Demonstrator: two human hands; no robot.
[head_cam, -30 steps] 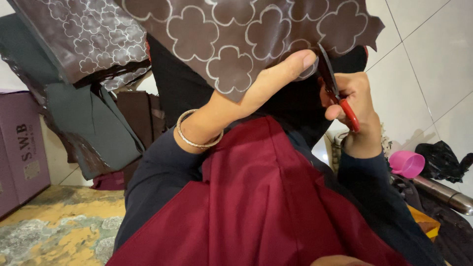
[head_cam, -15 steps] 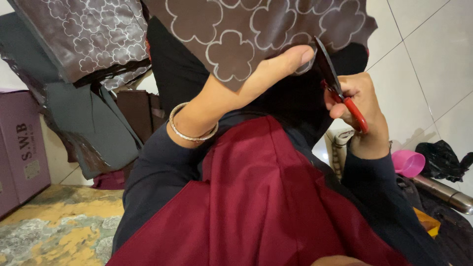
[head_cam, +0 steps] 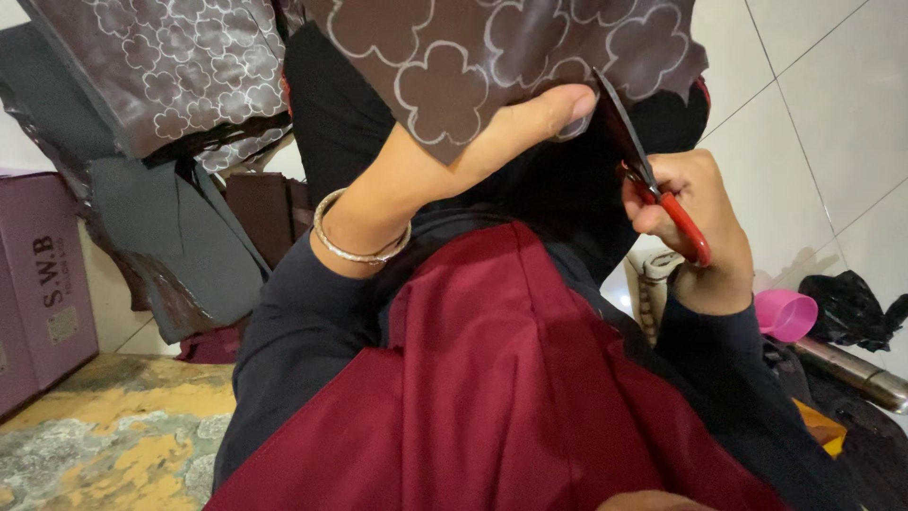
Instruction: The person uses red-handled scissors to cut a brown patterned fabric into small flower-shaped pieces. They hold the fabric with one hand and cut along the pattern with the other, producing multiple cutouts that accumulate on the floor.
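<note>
Held up at 12 o'clock: brown cloth with pale flower outlines (head_cam: pixel 473 57), filling the top of the view. Left hand (head_cam: pixel 492 142) reaching up under its lower edge, thumb pressed flat to the cloth's face, other fingers hidden behind it, so their spread cannot be told; silver bangle (head_cam: pixel 355 241) on the wrist. Right hand (head_cam: pixel 695 227) at 3 o'clock, fingers curled tight through the red handles of scissors (head_cam: pixel 653 180), dark blade touching the cloth's edge just beside the left thumb. Below, at 6 o'clock, maroon fabric (head_cam: pixel 511 407) over the lap. At 9 o'clock a purple box (head_cam: pixel 38 284); at 4 o'clock a pink cup (head_cam: pixel 785 312) on the floor, near a black bag (head_cam: pixel 846 308).
</note>
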